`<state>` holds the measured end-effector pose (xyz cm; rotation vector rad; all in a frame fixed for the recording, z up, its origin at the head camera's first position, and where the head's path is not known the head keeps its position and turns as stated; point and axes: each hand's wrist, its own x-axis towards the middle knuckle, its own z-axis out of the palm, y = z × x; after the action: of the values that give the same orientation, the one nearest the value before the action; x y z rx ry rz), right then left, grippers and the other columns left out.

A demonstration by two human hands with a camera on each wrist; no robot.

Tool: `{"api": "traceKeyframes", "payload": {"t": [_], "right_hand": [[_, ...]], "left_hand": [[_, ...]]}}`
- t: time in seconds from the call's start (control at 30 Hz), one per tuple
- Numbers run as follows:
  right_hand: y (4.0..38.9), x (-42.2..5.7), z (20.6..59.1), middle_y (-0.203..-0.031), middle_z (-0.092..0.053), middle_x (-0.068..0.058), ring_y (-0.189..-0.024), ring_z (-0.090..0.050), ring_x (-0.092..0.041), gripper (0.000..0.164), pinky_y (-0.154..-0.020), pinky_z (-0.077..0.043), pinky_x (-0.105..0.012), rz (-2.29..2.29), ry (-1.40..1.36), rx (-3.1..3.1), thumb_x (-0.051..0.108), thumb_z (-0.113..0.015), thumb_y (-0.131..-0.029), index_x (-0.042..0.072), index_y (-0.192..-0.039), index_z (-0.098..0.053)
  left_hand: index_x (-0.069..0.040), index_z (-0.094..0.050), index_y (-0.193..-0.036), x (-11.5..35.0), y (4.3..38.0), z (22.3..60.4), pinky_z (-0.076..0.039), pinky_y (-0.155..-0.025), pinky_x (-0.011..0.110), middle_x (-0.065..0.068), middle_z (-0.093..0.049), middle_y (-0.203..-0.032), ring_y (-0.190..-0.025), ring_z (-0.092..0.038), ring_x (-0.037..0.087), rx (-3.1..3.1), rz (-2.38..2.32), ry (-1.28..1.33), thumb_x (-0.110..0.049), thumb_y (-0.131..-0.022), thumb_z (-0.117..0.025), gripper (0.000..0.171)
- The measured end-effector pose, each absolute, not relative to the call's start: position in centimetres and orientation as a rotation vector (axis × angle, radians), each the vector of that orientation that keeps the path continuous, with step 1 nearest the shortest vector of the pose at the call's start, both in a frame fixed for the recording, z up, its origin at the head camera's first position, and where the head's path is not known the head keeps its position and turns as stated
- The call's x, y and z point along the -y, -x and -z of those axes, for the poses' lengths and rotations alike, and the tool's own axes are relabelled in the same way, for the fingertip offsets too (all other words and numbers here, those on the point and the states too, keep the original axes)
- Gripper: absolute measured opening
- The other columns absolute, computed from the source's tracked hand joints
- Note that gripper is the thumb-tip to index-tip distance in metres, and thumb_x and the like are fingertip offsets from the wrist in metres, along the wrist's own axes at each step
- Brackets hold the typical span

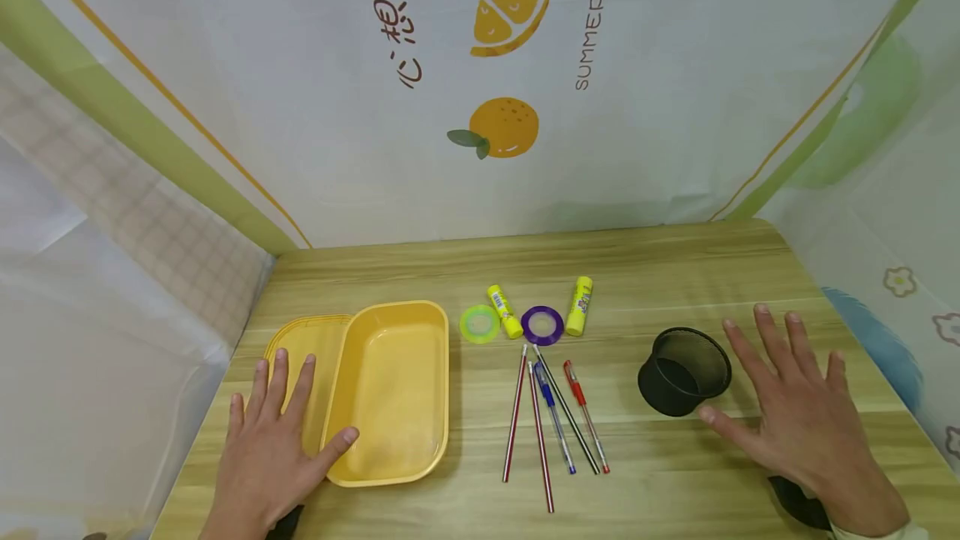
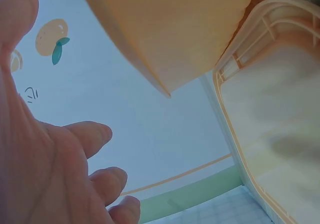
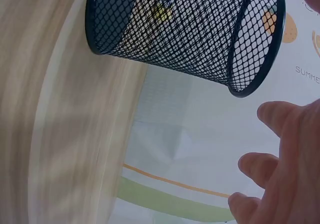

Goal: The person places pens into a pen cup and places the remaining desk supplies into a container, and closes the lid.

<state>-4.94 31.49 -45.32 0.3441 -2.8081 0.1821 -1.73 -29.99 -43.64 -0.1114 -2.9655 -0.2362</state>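
In the head view my left hand (image 1: pixel 268 440) is spread over the left side of a yellow plastic box (image 1: pixel 442 407) and the yellow lid (image 1: pixel 300 332) beside it. Its fingers are straight and hold nothing. My right hand (image 1: pixel 806 415), also spread with nothing in it, is just right of a black mesh pen holder (image 1: pixel 667 382). The right wrist view shows the mesh cup (image 3: pixel 185 33) with the fingers (image 3: pixel 275 116) close to its rim. Between the hands lie pencils (image 1: pixel 541 448), a blue pen (image 1: pixel 557 419) and a red pen (image 1: pixel 587 415).
Behind the pens are two yellow glue sticks (image 1: pixel 505 312), a green tape roll (image 1: pixel 467 325) and a purple tape roll (image 1: pixel 527 335). Everything stands on a wood-grain table (image 1: pixel 660 265). A printed curtain (image 1: pixel 337 157) hangs along its back edge.
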Motion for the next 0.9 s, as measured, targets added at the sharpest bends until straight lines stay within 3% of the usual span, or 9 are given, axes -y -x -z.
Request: {"api": "traceKeyframes", "payload": {"t": [0.13, 0.3, 0.53, 0.63, 0.73, 0.8, 0.9], "right_hand": [[5.1, -31.5, 45.4, -0.179, -0.005, -0.01, -0.165, 0.0, -0.041, 0.122, -0.115, -0.014, -0.086, -0.216, -0.378, 2.786, 0.074, -0.077, -0.076, 0.026, -0.171, -0.017], [5.3, -31.5, 45.5, -0.178, -0.013, -0.014, -0.166, -0.003, -0.039, 0.119, -0.124, -0.006, -0.078, -0.286, -0.42, 2.758, 0.075, -0.076, -0.078, 0.024, -0.171, -0.022], [5.6, -31.5, 45.5, -0.173, -0.028, -0.02, -0.163, -0.017, -0.044, 0.115, -0.12, -0.019, -0.08, -0.389, -0.474, 2.681, 0.075, -0.077, -0.077, 0.019, -0.168, -0.033], [5.8, -31.6, 45.5, -0.171, -0.032, -0.022, -0.161, -0.022, -0.046, 0.113, -0.123, -0.021, -0.076, -0.432, -0.503, 2.645, 0.073, -0.078, -0.078, 0.016, -0.166, -0.036], [6.1, -31.6, 45.7, -0.167, -0.037, -0.023, -0.159, -0.025, -0.045, 0.11, -0.131, -0.018, -0.062, -0.487, -0.54, 2.607, 0.072, -0.078, -0.08, 0.013, -0.165, -0.039], [6.3, -31.5, 45.8, -0.163, -0.042, -0.024, -0.157, -0.03, -0.045, 0.109, -0.135, -0.015, -0.046, -0.529, -0.568, 2.578, 0.072, -0.077, -0.081, 0.009, -0.163, -0.041], [6.5, -31.2, 45.7, -0.158, -0.047, -0.025, -0.149, -0.038, -0.045, 0.11, -0.132, -0.013, -0.025, -0.582, -0.596, 2.553, 0.069, -0.081, -0.08, 0.006, -0.161, -0.043]], "left_hand": [[-0.021, -0.012, -0.172, 29.9, 1.8, 43.5, 0.006, -0.127, 0.071, 0.019, -0.001, -0.178, -0.163, -0.003, 0.048, 2.971, 0.239, 0.107, -0.071, -0.093, -0.064, 0.107], [-0.02, -0.014, -0.172, 29.8, 1.9, 43.4, -0.001, -0.127, 0.073, 0.021, -0.003, -0.178, -0.164, -0.004, 0.047, 2.946, 0.274, 0.116, -0.069, -0.093, -0.066, 0.107], [-0.02, -0.019, -0.171, 29.5, 2.1, 43.4, -0.013, -0.125, 0.074, 0.023, -0.013, -0.176, -0.164, -0.011, 0.044, 2.871, 0.335, 0.143, -0.066, -0.089, -0.073, 0.108], [-0.019, -0.022, -0.171, 29.3, 2.2, 43.4, -0.016, -0.125, 0.073, 0.024, -0.017, -0.175, -0.162, -0.016, 0.046, 2.842, 0.349, 0.152, -0.066, -0.088, -0.074, 0.108], [-0.018, -0.025, -0.17, 29.2, 2.3, 43.3, -0.017, -0.127, 0.07, 0.025, -0.021, -0.173, -0.159, -0.022, 0.048, 2.816, 0.369, 0.152, -0.066, -0.087, -0.075, 0.108], [-0.018, -0.028, -0.169, 29.1, 2.3, 43.3, -0.019, -0.128, 0.066, 0.025, -0.025, -0.172, -0.156, -0.026, 0.05, 2.799, 0.378, 0.154, -0.065, -0.086, -0.077, 0.107], [-0.017, -0.032, -0.167, 29.0, 2.4, 43.1, -0.03, -0.12, 0.068, 0.024, -0.029, -0.17, -0.151, -0.033, 0.05, 2.779, 0.385, 0.153, -0.064, -0.084, -0.079, 0.107]]}}
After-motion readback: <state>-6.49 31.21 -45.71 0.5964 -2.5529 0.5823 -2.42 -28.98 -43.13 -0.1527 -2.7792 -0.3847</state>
